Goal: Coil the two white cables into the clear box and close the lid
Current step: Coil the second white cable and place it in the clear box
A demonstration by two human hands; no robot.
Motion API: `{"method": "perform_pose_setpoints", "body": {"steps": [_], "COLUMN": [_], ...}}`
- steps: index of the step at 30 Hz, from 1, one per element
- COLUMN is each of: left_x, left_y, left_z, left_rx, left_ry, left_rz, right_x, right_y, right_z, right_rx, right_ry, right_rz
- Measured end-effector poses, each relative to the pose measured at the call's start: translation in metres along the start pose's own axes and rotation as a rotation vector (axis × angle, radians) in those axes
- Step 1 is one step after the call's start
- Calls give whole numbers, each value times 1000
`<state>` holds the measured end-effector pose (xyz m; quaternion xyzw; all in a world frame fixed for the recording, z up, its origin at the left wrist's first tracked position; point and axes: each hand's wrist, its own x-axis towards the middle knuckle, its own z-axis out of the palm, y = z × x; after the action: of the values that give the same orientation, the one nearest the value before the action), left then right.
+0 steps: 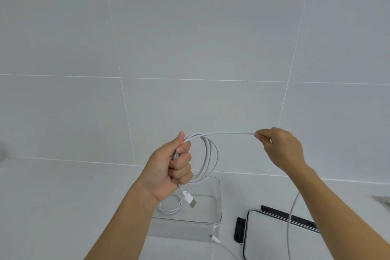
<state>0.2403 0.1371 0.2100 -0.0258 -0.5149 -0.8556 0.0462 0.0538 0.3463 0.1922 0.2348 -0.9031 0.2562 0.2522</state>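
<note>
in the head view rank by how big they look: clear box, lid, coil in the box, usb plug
1. clear box and lid: alike; the lid is cut off by the frame, so unranked
2. coil in the box
3. usb plug

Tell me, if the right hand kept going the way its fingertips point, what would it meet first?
The right hand points left along the taut cable, so it would probably meet the left hand gripping the coil; depth is uncertain.

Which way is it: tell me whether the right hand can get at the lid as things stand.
Probably not yet. The right hand is pinching the cable, so it is occupied. The lid lies uncovered beside the clear box, crossed only by hanging cable.
</note>
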Motion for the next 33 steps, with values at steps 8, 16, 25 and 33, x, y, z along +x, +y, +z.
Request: {"method": "perform_pose_setpoints", "body": {"steps": [8, 16, 25, 33], "left_x": [5, 7, 12, 15], "left_y": [3, -3, -13, -25], "left_z": [-10, -16, -16, -7], "left_rx": [-245, -285, -33, 225], "left_ry": [131, 243, 292, 284], "left_rz": [112, 139, 144, 107], "right_x": [-20, -43, -67, -68], "right_y": [-7, -48, -90, -102], "right_z": [24, 30, 4, -13], "right_rx": [43, -378, -351, -169], "right_ry": [-304, -699, -879, -909], "right_rz": [61, -323, -553, -618]}}
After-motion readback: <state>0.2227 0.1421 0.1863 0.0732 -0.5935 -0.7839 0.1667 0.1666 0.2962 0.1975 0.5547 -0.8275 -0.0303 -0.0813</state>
